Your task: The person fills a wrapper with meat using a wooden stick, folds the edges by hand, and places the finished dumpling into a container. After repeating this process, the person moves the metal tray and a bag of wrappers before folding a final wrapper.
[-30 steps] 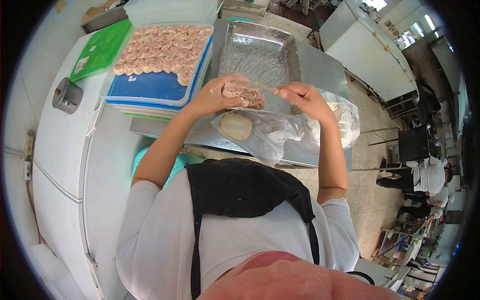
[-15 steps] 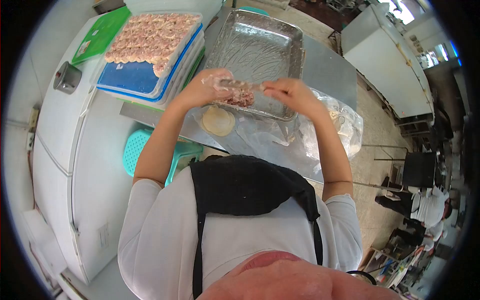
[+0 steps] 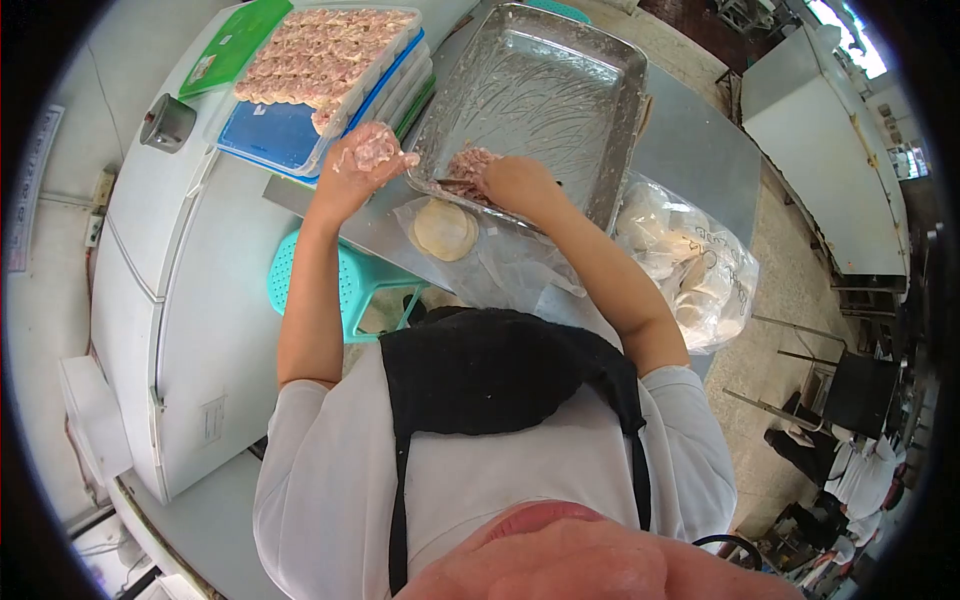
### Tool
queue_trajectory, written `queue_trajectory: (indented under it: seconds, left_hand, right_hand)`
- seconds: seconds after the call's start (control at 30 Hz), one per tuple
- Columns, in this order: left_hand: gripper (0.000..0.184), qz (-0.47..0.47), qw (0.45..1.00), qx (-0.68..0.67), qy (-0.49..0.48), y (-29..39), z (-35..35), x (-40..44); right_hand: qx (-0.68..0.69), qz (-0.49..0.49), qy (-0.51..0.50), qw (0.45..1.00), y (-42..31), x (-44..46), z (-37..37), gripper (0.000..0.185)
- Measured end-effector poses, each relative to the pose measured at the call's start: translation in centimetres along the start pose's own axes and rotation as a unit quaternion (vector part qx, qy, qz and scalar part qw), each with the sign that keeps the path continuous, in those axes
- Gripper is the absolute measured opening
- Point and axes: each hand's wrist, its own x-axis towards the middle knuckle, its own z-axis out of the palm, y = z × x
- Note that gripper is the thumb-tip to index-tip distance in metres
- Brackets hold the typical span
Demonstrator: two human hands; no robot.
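Note:
My left hand (image 3: 362, 168) is raised beside the tray's near left corner, fingers curled up around a dumpling (image 3: 374, 150) with pink minced filling; its wrapper is hard to make out. My right hand (image 3: 518, 187) is closed on a narrow spatula (image 3: 456, 184), mostly hidden, down in the metal tray (image 3: 628, 130). The spatula touches a small mound of minced meat (image 3: 472, 160) in the tray's near left part. Just in front of the tray, a stack of round dumpling wrappers (image 3: 444, 230) lies on clear plastic (image 3: 515, 262).
At the left, a container of filled dumplings (image 3: 325, 55) stands on stacked blue-lidded boxes (image 3: 262, 138). A green lid (image 3: 236, 45) and metal cup (image 3: 168, 124) rest beside it. A bag of wrappers (image 3: 690, 265) sits right. A turquoise stool (image 3: 350, 280) stands below; people are at far right.
My right hand has moved from beside my left hand down to the meat in the tray, taking the spatula along. My left hand has drawn left, the dumpling in its palm. The view has shifted.

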Motion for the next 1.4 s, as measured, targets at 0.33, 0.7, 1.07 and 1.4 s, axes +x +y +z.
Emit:
queue_trajectory:
  seconds: [0.33, 0.7, 1.07, 1.4]
  left_hand:
    - [0.034, -0.039, 0.982, -0.148, -0.114, -1.2, 1.9, 0.4]
    - [0.032, 0.109, 0.966, -0.081, -0.219, -0.5, -0.1, 1.5]
    - [0.038, 0.111, 0.970, -0.118, -0.179, -0.8, -8.8, 1.8]
    - [0.059, 0.184, 0.955, -0.051, -0.228, -4.9, -16.3, 2.7]
  right_hand:
    - [0.445, 0.077, -0.037, 0.892, 3.9, -5.0, -10.8, 0.038]
    - [0.204, -0.044, 0.130, 0.969, -2.0, -6.9, -17.0, 0.028]
    - [0.052, -0.001, 0.229, 0.972, -12.6, -2.7, -18.6, 0.023]
    - [0.177, -0.002, 0.184, 0.967, -19.2, 2.8, -17.3, 0.028]
